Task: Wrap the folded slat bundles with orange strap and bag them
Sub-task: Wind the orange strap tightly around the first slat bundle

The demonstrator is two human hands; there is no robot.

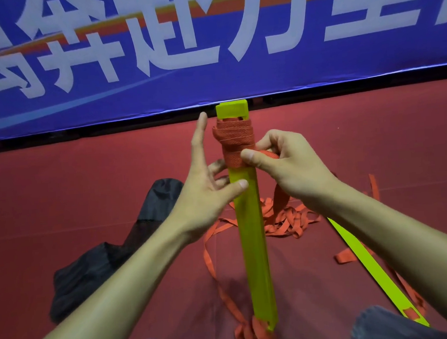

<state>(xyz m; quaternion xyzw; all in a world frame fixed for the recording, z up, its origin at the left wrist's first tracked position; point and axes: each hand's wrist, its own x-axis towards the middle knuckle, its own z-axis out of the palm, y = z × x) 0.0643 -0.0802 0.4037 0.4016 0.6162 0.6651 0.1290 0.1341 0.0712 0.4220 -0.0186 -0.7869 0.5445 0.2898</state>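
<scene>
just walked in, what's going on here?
A person is winding orange strap round the top of an upright slat bundle. The right hand pinches the strap against it; the left hand grips the bundle lower down. More strap lies loose on the floor, a single slat at right, a black bag at left; bagging not started.
</scene>
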